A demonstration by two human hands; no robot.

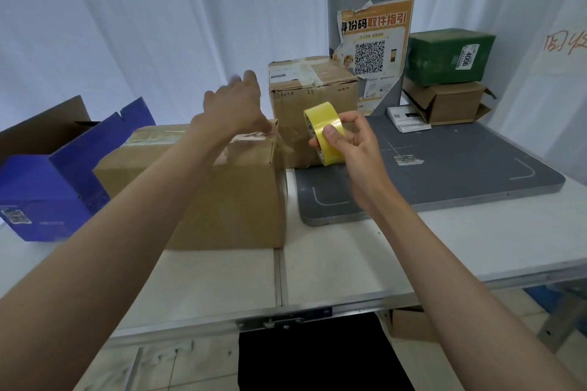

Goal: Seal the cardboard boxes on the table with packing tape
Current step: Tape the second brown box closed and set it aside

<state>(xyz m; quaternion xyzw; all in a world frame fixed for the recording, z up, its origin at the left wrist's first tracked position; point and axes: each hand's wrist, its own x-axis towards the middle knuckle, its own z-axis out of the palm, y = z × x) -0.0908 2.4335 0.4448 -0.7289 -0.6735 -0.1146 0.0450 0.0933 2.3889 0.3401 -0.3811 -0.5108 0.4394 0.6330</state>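
Head view: open blue box [47, 187], contents hidden

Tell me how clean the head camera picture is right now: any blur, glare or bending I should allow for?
Head view: even, soft light, no hard shadows or glare. The left hand is smeared at the fingertips, motion blur. The right hand and tape roll are sharp. Wide-angle bending curves the table edge and stretches both forearms toward the corners.
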